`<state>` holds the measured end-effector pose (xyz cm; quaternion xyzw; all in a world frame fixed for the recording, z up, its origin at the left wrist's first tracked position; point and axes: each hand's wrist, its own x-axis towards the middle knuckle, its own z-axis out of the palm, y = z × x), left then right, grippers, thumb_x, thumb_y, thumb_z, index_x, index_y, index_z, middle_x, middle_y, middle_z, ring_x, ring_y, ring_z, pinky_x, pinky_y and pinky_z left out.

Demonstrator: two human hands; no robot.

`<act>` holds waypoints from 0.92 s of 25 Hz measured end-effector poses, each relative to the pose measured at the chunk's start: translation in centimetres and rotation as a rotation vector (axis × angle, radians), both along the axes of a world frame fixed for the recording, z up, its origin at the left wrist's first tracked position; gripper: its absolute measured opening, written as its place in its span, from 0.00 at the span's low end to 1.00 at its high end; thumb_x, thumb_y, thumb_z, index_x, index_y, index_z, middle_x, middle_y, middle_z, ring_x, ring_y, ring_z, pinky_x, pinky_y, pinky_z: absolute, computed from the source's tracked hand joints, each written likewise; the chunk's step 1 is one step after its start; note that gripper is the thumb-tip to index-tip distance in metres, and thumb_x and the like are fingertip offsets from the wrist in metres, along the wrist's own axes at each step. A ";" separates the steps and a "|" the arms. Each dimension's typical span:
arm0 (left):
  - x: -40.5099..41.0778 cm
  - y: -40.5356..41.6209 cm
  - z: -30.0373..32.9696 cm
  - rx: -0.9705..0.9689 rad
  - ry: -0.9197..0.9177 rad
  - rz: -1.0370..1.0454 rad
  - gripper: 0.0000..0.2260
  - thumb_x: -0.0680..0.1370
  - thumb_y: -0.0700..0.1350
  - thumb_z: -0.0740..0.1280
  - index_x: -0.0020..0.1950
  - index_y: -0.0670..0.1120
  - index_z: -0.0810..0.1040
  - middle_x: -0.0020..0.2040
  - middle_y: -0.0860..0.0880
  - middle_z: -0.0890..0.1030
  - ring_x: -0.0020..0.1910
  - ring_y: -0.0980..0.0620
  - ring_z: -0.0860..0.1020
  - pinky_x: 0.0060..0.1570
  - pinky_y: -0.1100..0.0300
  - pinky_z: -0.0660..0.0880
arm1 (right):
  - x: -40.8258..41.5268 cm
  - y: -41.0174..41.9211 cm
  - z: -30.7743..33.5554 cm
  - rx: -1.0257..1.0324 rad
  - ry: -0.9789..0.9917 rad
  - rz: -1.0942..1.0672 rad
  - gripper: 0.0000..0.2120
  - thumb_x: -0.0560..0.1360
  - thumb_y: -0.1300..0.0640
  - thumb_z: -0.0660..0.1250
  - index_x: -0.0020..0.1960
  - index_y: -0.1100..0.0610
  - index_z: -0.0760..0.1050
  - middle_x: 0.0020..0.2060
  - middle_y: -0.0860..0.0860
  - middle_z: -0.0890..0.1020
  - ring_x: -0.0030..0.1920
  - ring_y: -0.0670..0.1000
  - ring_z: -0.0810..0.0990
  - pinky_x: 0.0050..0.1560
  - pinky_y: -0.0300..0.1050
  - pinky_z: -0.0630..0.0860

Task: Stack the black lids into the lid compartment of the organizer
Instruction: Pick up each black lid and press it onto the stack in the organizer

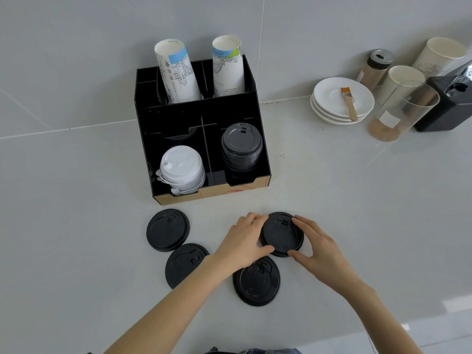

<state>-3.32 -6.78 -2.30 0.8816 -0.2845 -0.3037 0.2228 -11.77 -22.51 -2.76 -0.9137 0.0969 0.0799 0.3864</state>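
Note:
A black organizer (263, 159) stands against the wall on the grey counter. Its front right compartment holds a stack of black lids (241, 149). In front of it several loose black lids lie flat: one at the left (167, 229), one below it (182, 265), one nearer me (255, 283). Both hands close around a fourth black lid (282, 233), which rests on the counter. My left hand (242, 241) grips its left edge and my right hand (315, 247) grips its right edge.
White lids (181, 166) fill the front left compartment, and two paper cup stacks (177, 72) stand in the back. At the right are stacked white saucers (342, 99) with a brush, a glass jar (401, 111), paper cups, a shaker and a black box.

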 end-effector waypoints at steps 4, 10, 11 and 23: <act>1.1 0.6 1.2 -0.105 -0.032 0.075 0.29 0.73 0.48 0.67 0.70 0.48 0.58 0.68 0.46 0.64 0.67 0.47 0.65 0.67 0.51 0.65 | 1.8 0.1 1.4 -0.014 -0.058 0.024 0.29 0.71 0.59 0.68 0.68 0.54 0.62 0.68 0.49 0.67 0.66 0.48 0.67 0.60 0.25 0.55; 3.4 1.9 3.3 -0.239 -0.154 0.163 0.30 0.72 0.47 0.68 0.70 0.46 0.59 0.67 0.46 0.65 0.65 0.49 0.67 0.67 0.56 0.66 | 5.2 0.6 4.3 -0.043 -0.165 0.085 0.28 0.71 0.60 0.69 0.67 0.55 0.63 0.68 0.51 0.68 0.66 0.49 0.68 0.58 0.19 0.53; 3.8 2.1 3.7 -0.251 -0.169 0.174 0.30 0.72 0.47 0.68 0.70 0.46 0.59 0.67 0.46 0.65 0.65 0.49 0.68 0.66 0.57 0.65 | 5.8 0.7 4.8 -0.052 -0.182 0.097 0.28 0.71 0.59 0.69 0.67 0.55 0.63 0.68 0.51 0.68 0.66 0.49 0.68 0.59 0.22 0.53; 10.3 2.6 6.1 -0.294 -0.283 0.350 0.31 0.72 0.47 0.69 0.71 0.45 0.59 0.67 0.45 0.66 0.62 0.47 0.70 0.60 0.59 0.67 | 14.4 1.1 7.8 -0.156 -0.256 0.188 0.26 0.72 0.58 0.67 0.68 0.56 0.63 0.70 0.52 0.66 0.68 0.51 0.66 0.61 0.29 0.56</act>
